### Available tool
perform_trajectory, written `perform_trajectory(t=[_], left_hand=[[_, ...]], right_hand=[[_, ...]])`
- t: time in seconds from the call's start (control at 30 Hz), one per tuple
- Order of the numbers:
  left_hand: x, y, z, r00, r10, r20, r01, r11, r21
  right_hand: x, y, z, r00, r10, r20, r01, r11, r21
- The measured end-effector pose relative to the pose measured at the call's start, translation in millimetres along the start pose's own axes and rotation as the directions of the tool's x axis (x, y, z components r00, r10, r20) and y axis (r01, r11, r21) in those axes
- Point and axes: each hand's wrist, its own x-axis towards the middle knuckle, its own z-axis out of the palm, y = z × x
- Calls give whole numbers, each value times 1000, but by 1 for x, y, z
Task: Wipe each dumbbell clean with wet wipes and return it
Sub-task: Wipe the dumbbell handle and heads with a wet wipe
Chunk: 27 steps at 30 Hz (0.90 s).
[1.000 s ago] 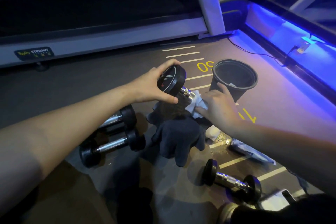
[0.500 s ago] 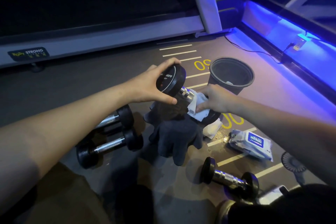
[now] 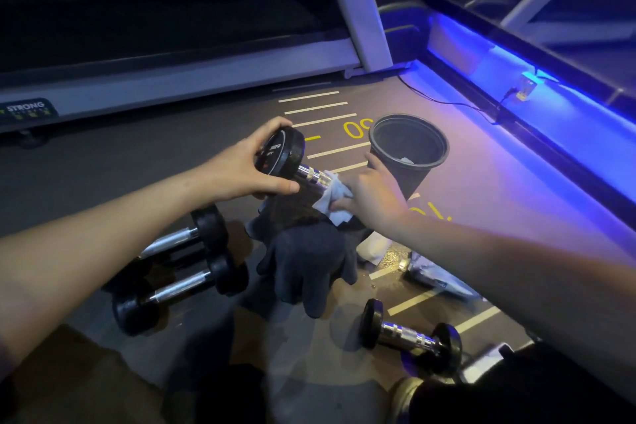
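While the left hand (image 3: 241,172) clamps the dumbbell (image 3: 285,158) by its upper head, the right hand (image 3: 375,196) presses a white wipe (image 3: 332,198) around its handle, bin (image 3: 409,148) just beyond.

Four dumbbells (image 3: 280,157) (image 3: 191,237) (image 3: 179,289) (image 3: 409,334), one bin (image 3: 407,151), one wipe (image 3: 332,198), one wipes pack (image 3: 437,277), two hands (image 3: 241,167) (image 3: 373,196)

Held dumbbell (image 3: 289,162): black heads, chrome handle, tilted, raised above floor.
Wet wipe (image 3: 332,198): white, crumpled, wrapped against handle.
Floor dumbbells: two left (image 3: 179,277), one right (image 3: 409,334).
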Motion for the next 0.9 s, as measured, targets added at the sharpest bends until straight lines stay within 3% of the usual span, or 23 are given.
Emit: perform_trajectory(t=[0.1, 0.27, 0.43, 0.57, 0.63, 0.8, 0.9], left_hand=[[1, -1, -1, 1000, 13, 11, -13, 999, 30], [4, 2, -3, 999, 29, 14, -31, 992, 119], [4, -2, -2, 1000, 21, -8, -20, 993, 116], [4, -3, -2, 1000, 13, 1, -13, 995, 103], [3, -1, -3, 1000, 12, 7, -12, 995, 95], [6, -1, -4, 999, 38, 7, -39, 994, 100], [7, -1, -5, 997, 55, 47, -61, 988, 142]], right_hand=[[10, 6, -12, 984, -27, 173, 1, 989, 146], [17, 15, -23, 951, -2, 308, -116, 924, 364], [8, 13, -13, 984, -30, 178, -13, 973, 232], [-4, 1, -3, 999, 28, -26, -25, 995, 95], [-4, -1, -1, 999, 31, -31, -29, 996, 85], [10, 19, -7, 978, -12, 208, -60, 940, 336], [16, 23, -12, 951, -16, 308, -109, 916, 386]])
